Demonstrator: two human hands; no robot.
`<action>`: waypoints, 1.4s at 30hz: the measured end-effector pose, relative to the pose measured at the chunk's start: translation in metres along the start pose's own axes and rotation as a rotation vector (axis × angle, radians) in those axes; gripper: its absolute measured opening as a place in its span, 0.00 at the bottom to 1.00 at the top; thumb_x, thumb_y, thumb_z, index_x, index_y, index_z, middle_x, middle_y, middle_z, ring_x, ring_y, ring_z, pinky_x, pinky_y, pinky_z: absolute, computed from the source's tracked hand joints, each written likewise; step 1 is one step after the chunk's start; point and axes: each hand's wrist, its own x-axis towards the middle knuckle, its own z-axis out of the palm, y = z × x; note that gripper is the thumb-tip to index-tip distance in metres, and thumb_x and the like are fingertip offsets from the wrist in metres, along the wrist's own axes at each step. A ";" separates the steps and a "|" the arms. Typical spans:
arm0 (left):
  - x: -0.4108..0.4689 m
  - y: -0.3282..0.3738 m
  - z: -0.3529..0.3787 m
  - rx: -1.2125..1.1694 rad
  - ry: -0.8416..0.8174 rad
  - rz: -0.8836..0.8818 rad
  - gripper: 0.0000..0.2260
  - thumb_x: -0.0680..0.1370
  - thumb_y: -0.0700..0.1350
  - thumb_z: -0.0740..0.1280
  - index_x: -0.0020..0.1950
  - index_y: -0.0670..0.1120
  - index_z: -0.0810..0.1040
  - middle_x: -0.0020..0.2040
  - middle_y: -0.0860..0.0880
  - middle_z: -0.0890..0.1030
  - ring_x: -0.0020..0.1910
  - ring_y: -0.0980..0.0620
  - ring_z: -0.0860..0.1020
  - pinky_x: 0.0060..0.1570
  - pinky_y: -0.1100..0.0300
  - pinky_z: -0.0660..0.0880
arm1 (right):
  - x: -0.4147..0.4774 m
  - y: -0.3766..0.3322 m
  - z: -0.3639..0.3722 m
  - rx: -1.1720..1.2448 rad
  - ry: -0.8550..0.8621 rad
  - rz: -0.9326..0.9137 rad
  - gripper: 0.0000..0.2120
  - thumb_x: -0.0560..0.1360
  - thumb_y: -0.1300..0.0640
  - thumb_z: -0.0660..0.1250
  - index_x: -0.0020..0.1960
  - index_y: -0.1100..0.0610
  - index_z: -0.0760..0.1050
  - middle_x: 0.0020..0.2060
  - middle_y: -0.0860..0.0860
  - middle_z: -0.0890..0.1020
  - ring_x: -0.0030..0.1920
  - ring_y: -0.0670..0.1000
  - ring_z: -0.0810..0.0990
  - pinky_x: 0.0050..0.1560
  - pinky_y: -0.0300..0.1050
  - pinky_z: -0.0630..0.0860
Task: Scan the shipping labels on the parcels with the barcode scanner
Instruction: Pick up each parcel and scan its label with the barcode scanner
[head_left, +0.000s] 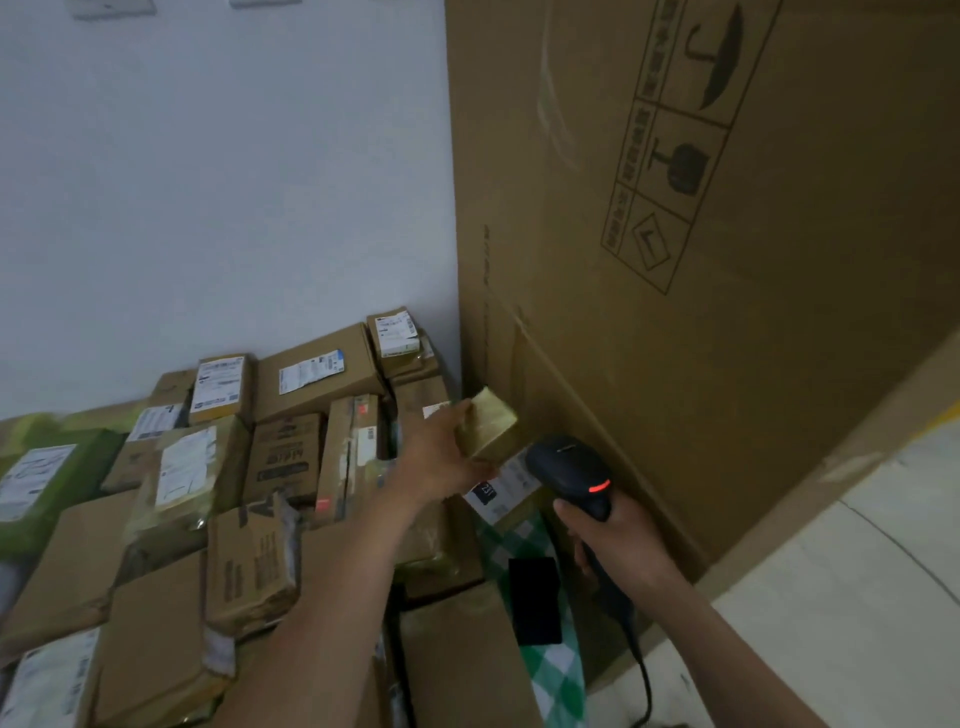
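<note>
Parcels (291, 447) fill the left half of my head view, a heap of brown cardboard boxes packed close against a white wall (208, 208). Many have white shipping labels (306, 370) facing up. A green parcel (47, 483) sits at the far left edge of the heap.

My left hand (441, 460) reaches across the heap and holds a small parcel (491, 426) wrapped in shiny yellowish tape. My fingers (460, 415) curl over its upper edge and my thumb lies along its lower side. It hangs tilted, one corner pointing toward the tall carton (727, 260) on the right. That carton stands upright, with handling symbols printed in black on its side.

My right hand (618, 545) grips the barcode scanner (569, 465) by its handle, fingers wrapped tight round it. The scanner's black head is just beside the small parcel, to its right and a little lower, and a red light glows on its back. Its cable (644, 675) trails down past my wrist.

Just below the small parcel and beside the scanner's head lies a labelled parcel (506, 488), its white label turned up; I cannot read the print. Lower in the view is a green and white checked cloth (550, 670) with a black rectangle (535, 600) lying on it. Pale floor tiles (857, 597) show at the lower right.
</note>
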 end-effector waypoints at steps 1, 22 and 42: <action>0.009 0.000 0.005 0.056 -0.036 0.036 0.37 0.67 0.50 0.80 0.72 0.53 0.68 0.55 0.62 0.72 0.62 0.52 0.74 0.59 0.58 0.73 | 0.001 0.004 0.000 -0.007 -0.003 0.001 0.14 0.77 0.54 0.70 0.37 0.59 0.73 0.21 0.52 0.76 0.21 0.48 0.73 0.24 0.38 0.70; 0.081 -0.057 0.087 0.809 -0.363 0.199 0.17 0.83 0.43 0.57 0.72 0.47 0.67 0.67 0.42 0.75 0.63 0.42 0.76 0.60 0.49 0.73 | 0.036 0.030 0.035 0.018 0.171 0.152 0.11 0.77 0.54 0.70 0.39 0.57 0.74 0.21 0.49 0.76 0.21 0.45 0.74 0.24 0.37 0.70; 0.130 -0.148 -0.032 0.243 -0.167 -0.305 0.09 0.79 0.45 0.68 0.59 0.46 0.80 0.55 0.45 0.82 0.54 0.48 0.80 0.53 0.58 0.75 | 0.190 -0.033 0.106 0.139 -0.088 0.079 0.06 0.77 0.58 0.71 0.45 0.60 0.80 0.34 0.54 0.82 0.31 0.50 0.81 0.33 0.41 0.77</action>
